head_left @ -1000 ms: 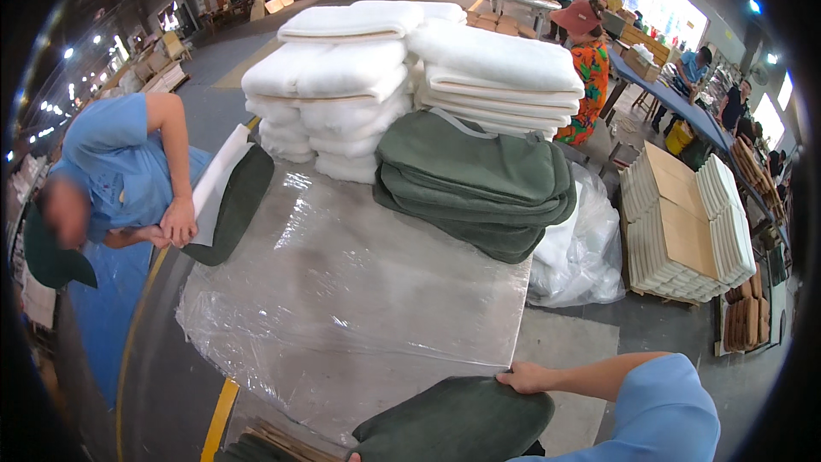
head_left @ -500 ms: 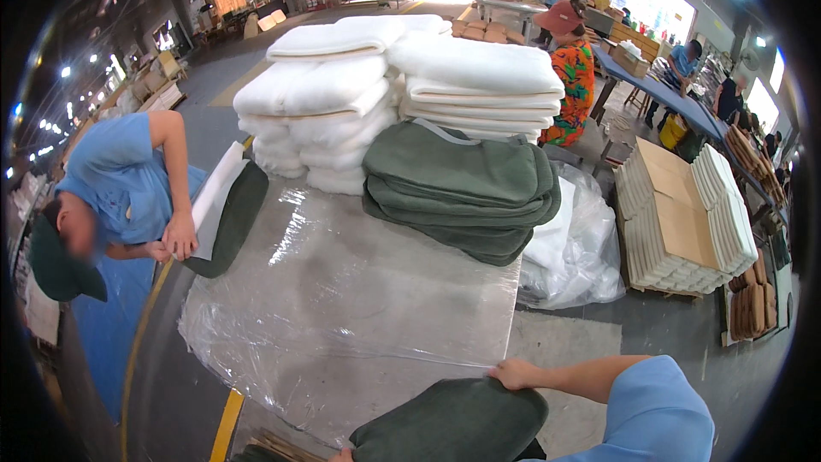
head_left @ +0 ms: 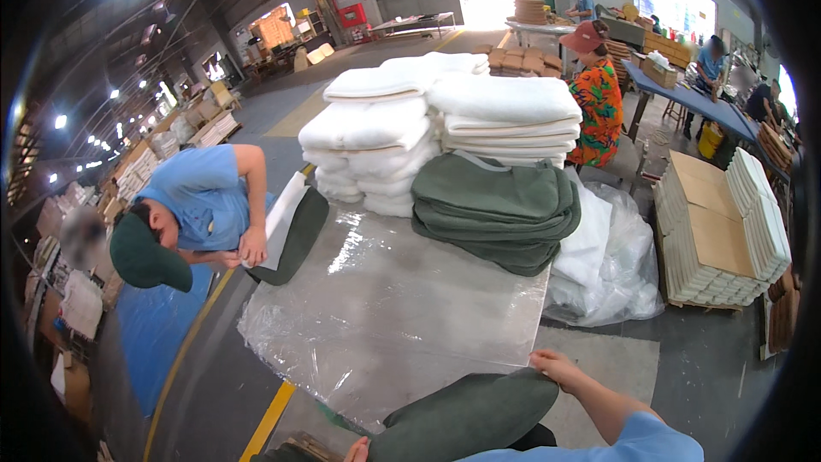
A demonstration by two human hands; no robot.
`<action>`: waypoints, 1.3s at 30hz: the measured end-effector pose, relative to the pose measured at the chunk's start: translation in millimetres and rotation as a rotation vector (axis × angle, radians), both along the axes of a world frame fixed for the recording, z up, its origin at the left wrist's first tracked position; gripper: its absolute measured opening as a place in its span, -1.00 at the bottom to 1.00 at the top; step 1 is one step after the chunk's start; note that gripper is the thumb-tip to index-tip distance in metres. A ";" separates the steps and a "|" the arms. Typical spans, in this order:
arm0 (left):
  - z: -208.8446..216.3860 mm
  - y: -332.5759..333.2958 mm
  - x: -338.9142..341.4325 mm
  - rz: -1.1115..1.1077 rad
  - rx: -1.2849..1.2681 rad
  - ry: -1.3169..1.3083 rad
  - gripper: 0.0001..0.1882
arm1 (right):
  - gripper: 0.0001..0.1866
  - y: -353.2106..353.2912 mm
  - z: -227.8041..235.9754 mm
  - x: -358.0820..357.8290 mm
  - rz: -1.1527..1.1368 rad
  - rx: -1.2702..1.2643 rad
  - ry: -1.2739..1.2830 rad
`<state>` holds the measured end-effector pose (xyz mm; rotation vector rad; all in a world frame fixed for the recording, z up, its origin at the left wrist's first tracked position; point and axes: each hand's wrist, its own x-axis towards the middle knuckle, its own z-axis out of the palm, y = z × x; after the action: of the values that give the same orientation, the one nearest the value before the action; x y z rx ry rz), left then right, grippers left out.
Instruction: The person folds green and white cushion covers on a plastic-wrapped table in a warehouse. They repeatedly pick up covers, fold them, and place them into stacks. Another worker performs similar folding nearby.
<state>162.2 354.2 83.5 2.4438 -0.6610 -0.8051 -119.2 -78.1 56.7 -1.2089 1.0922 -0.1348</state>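
Lying spread across the work table, the clear plastic sheet (head_left: 385, 308) is stretched flat, with its near right corner pinched by the right hand (head_left: 558, 368). The fingers of that hand are closed on the sheet's edge, at the point where the sheet meets a dark green cushion cover (head_left: 466, 419) that lies at the near edge of the table. Only the fingertips of the left hand (head_left: 357, 449) are visible at the lower edge of the view, beside the green cover; whether that hand is closed on anything cannot be told.

On the far side of the sheet, a folded stack of green cushions (head_left: 496, 218) is placed, with white cushions (head_left: 505, 115) piled on top of it and a second pile of white cushions (head_left: 368, 141) just to its left. To the right of the table, a heap of clear plastic bags (head_left: 611, 269) is seen on the floor, and further right a pallet of flat cardboard and white slabs (head_left: 723, 235) is stacked.

At the left side of the table, a co-worker in a blue shirt and green cap (head_left: 184, 222) is bent over, with a hand on a white and green pad (head_left: 291, 227) at the sheet's far left edge. A seated person in an orange patterned top (head_left: 596, 98) is located behind the stacks.
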 end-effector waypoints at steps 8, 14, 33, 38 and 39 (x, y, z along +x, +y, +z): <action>-2.3 -27.7 -49.7 0.864 -0.764 0.221 -0.61 | -0.31 19.7 -3.1 -4.6 -0.238 0.091 -0.549; -11.8 -48.3 -20.3 0.900 -1.011 0.486 -0.35 | -0.14 7.5 -19.1 17.6 -0.209 0.112 -0.574; -3.7 -91.8 11.8 0.582 -0.633 0.455 -0.33 | -0.20 -12.5 8.0 48.9 -0.148 -0.269 -0.348; -0.1 -97.5 8.6 0.625 -0.680 0.772 -0.44 | -0.17 -41.7 45.8 27.2 0.040 0.017 -0.279; 2.0 -101.6 10.1 0.575 -0.681 0.820 -0.47 | -0.16 -46.9 47.7 26.5 0.040 0.046 -0.290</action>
<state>172.3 252.6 85.5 1.3809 0.0929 -1.0062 -92.8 -125.0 104.4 -1.1298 0.8132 -0.2451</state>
